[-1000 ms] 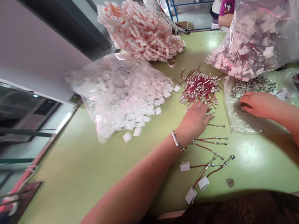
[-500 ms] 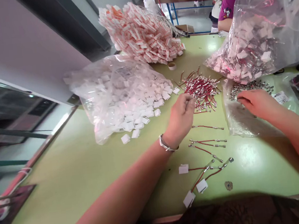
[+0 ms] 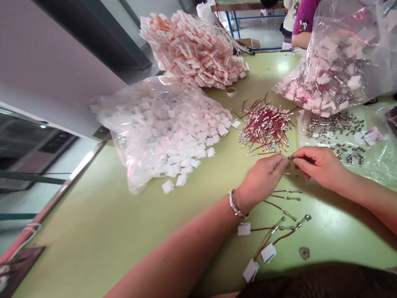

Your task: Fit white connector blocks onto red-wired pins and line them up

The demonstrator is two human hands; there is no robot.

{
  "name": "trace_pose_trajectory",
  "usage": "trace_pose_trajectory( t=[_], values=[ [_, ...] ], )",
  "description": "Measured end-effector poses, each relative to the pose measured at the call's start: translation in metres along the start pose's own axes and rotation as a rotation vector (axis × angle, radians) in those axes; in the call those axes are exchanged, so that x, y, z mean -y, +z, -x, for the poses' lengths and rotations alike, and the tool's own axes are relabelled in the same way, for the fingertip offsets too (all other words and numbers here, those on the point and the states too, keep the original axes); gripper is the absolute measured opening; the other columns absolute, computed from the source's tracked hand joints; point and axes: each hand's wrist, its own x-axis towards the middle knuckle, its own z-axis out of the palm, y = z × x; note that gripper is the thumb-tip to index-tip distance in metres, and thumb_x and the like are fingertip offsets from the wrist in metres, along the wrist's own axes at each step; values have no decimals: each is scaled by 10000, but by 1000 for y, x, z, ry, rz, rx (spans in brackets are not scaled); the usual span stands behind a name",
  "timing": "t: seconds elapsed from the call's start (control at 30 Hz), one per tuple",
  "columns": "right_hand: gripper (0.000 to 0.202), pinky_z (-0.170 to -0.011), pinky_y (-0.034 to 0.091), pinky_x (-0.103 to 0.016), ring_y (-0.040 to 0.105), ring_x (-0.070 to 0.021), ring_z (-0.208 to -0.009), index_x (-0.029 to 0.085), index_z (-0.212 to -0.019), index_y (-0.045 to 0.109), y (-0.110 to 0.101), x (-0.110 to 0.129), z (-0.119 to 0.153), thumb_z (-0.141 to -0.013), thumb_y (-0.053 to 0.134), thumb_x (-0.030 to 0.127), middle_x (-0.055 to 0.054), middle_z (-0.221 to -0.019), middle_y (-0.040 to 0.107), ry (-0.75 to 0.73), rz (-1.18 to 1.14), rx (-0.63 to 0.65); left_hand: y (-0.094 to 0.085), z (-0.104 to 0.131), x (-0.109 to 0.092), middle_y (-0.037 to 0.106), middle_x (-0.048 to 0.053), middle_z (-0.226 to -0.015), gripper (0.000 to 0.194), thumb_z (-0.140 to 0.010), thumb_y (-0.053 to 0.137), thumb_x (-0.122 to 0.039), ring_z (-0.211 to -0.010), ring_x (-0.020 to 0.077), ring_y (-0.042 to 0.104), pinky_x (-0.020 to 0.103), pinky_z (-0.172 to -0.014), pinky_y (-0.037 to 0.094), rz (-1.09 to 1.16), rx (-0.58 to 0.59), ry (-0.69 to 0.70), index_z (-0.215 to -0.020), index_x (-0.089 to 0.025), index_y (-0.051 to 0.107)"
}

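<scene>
Left hand [image 3: 263, 178] and right hand [image 3: 317, 168] meet at frame centre, fingers pinched narrow on a small part [image 3: 290, 159], too small to name; wire pile [image 3: 265, 124] just above; bags flank it within reach on the counter [image 3: 96, 227].

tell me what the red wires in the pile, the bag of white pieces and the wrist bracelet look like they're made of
Red wires: thin leads in glossy red insulation, likely plastic, with bright silvery ends that look like metal terminals. Bag: thin clear plastic film, crinkled and shiny; the white pieces inside look like matte moulded plastic, though that is uncertain. Bracelet on the left wrist: silvery, reflective, probably metal.
</scene>
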Motion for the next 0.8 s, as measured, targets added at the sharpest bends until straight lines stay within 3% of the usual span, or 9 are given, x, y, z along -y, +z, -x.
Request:
trace_pose_trajectory(
  t=[0.17, 0.3, 0.4, 0.47, 0.57, 0.67, 0.8],
  values=[
    [181, -622, 424, -262, 563, -117, -642, 219, -786, 684, -9, 3, 0, -838, 516, 259, 0, -703, 661, -126, 121, 67, -2, 2, 8, 523, -14, -660, 268, -931, 357, -273, -617, 126, 484, 240, -595, 386, -259, 42, 98, -721, -189, 500],
    [181, -547, 378, -244, 496, -101, -543, 192, -656, 634, -13, 7, 4, -807, 536, 212, 13, -591, 604, -80, 168, 273, -2, 7, 13, 516, -12, -632, 134, -844, 455, -130, -583, 138, 492, 251, -569, 354, -578, 207, 282, -760, -200, 533],
    [176, -531, 371, -236, 486, -99, -528, 188, -651, 620, -14, 7, 4, -808, 544, 210, 18, -573, 597, 3, 138, 279, -5, 5, 10, 553, 2, -662, 138, -838, 467, -117, -613, 147, 518, 257, -586, 373, -654, 260, 313, -793, -201, 566],
    [171, -538, 375, -236, 501, -102, -539, 191, -688, 637, -15, 6, 3, -826, 546, 237, 17, -586, 608, 9, 155, 244, -11, 0, 6, 590, 24, -722, 141, -883, 470, -206, -681, 161, 542, 273, -638, 406, -626, 210, 325, -820, -196, 596],
    [184, -582, 384, -253, 535, -121, -611, 203, -752, 676, -15, 3, 1, -857, 534, 255, -14, -678, 646, -111, 347, 203, -19, -11, 7, 622, 52, -825, 215, -909, 486, -347, -805, 185, 558, 311, -740, 441, -496, 0, 290, -873, -188, 626],
    [211, -639, 401, -271, 575, -146, -716, 227, -836, 708, -15, 3, 1, -887, 519, 307, -43, -804, 671, -222, 495, 239, -22, -19, 20, 624, 73, -888, 150, -891, 523, -285, -879, 212, 550, 349, -796, 444, -525, -173, 135, -895, -174, 624],
    [262, -649, 404, -283, 589, -163, -765, 249, -872, 710, -39, -6, -9, -910, 456, 302, -38, -863, 674, -137, 628, 154, -18, -25, 35, 598, 81, -878, 108, -879, 522, -212, -886, 231, 527, 365, -793, 439, -670, -129, 53, -830, -162, 604]
  ],
)
